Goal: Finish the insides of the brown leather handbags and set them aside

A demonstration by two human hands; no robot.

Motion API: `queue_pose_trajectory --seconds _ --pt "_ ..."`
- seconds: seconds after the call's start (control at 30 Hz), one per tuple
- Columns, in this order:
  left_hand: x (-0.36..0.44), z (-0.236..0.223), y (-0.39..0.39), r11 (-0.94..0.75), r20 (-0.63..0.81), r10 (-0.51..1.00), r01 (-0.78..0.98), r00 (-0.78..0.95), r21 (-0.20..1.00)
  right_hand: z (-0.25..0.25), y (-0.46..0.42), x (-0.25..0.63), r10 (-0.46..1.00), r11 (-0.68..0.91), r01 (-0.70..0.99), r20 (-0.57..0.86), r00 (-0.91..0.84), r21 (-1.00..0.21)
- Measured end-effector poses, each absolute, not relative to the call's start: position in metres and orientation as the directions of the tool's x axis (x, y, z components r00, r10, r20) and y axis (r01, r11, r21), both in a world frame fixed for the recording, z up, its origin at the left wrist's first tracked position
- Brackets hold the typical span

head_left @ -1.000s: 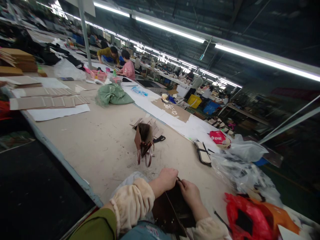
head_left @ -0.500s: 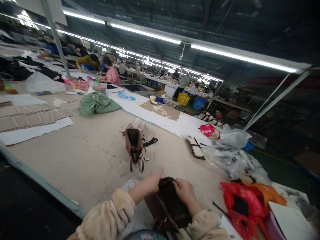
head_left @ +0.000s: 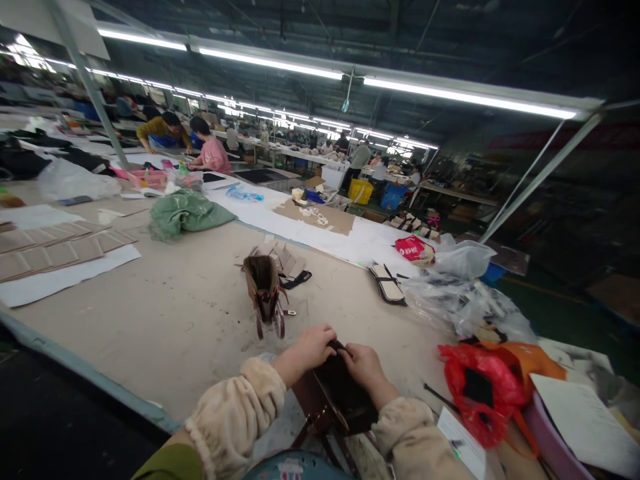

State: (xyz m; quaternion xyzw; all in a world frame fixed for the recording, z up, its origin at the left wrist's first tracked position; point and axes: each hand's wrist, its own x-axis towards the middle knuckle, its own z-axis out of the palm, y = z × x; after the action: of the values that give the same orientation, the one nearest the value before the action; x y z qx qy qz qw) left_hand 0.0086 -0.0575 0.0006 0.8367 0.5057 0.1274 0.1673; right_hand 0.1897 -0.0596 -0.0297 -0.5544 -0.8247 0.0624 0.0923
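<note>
A dark brown handbag (head_left: 333, 397) stands at the near edge of the beige worktable (head_left: 165, 313), right in front of me. My left hand (head_left: 313, 348) is closed on the bag's top rim from the left. Opposite it, my right hand (head_left: 364, 365) grips the same rim, the fingers curled into the opening. The two hands nearly touch over the bag's mouth. A second brown handbag (head_left: 265, 293) stands upright farther out on the table, its handles hanging towards me.
Cardboard pieces (head_left: 60, 247) and white paper lie at the left, a green cloth bundle (head_left: 183, 213) behind them. Clear plastic bags (head_left: 460, 293), a red bag (head_left: 473, 393) and an orange bag crowd the right. Other people work at tables far back.
My left hand, with a finger stretched out half a second ago, has closed onto the bag's rim beside the right hand. The view has shifted slightly; the second handbag has stayed in place.
</note>
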Motion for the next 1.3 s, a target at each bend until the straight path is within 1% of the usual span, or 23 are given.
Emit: queue_pose_trajectory --seconds 0.1,0.2,0.37,0.53,0.6,0.67,0.77,0.83,0.9,1.0,1.13,1.3 --pt "0.01 -0.004 -0.054 -0.42 0.048 0.898 0.821 0.437 0.386 -0.031 -0.057 0.192 0.916 0.401 0.883 0.102 -0.388 -0.245" --pt "0.009 -0.005 -0.051 -0.453 0.066 0.883 0.811 0.464 0.371 -0.036 -0.051 0.198 0.911 0.412 0.863 0.102 -0.4 -0.293" --pt "0.012 -0.006 -0.047 -0.493 0.092 0.863 0.792 0.496 0.361 -0.046 -0.04 0.208 0.916 0.394 0.841 0.084 -0.392 -0.371" --pt "0.017 -0.01 -0.037 -0.512 0.074 0.85 0.787 0.521 0.345 -0.041 -0.037 0.211 0.922 0.364 0.823 0.043 -0.384 -0.436" --pt "0.018 -0.01 -0.034 -0.512 0.076 0.85 0.786 0.521 0.346 -0.035 -0.038 0.212 0.918 0.354 0.798 0.018 -0.396 -0.487" --pt "0.019 -0.009 -0.033 -0.513 0.078 0.85 0.783 0.521 0.352 -0.028 -0.04 0.214 0.908 0.333 0.753 -0.021 -0.418 -0.568" --pt "0.021 -0.008 -0.031 -0.514 0.069 0.846 0.777 0.528 0.363 -0.024 -0.043 0.221 0.894 0.268 0.697 -0.099 -0.438 -0.666" --pt "0.022 -0.008 -0.029 -0.516 0.056 0.843 0.775 0.535 0.365 -0.026 -0.046 0.227 0.897 0.223 0.701 -0.14 -0.42 -0.678" --pt "0.023 -0.009 -0.027 -0.523 0.046 0.838 0.774 0.544 0.357 -0.029 -0.048 0.231 0.908 0.199 0.724 -0.155 -0.39 -0.66" --pt "0.026 -0.009 -0.025 -0.533 0.05 0.833 0.775 0.551 0.338 -0.033 -0.049 0.234 0.919 0.194 0.741 -0.144 -0.366 -0.642" --pt "0.027 -0.006 -0.026 -0.532 0.053 0.835 0.779 0.548 0.332 -0.033 -0.048 0.233 0.922 0.176 0.722 -0.145 -0.36 -0.669" --pt "0.027 0.0 -0.028 -0.491 0.02 0.857 0.804 0.515 0.336 -0.034 -0.047 0.231 0.921 0.17 0.725 -0.153 -0.357 -0.667"
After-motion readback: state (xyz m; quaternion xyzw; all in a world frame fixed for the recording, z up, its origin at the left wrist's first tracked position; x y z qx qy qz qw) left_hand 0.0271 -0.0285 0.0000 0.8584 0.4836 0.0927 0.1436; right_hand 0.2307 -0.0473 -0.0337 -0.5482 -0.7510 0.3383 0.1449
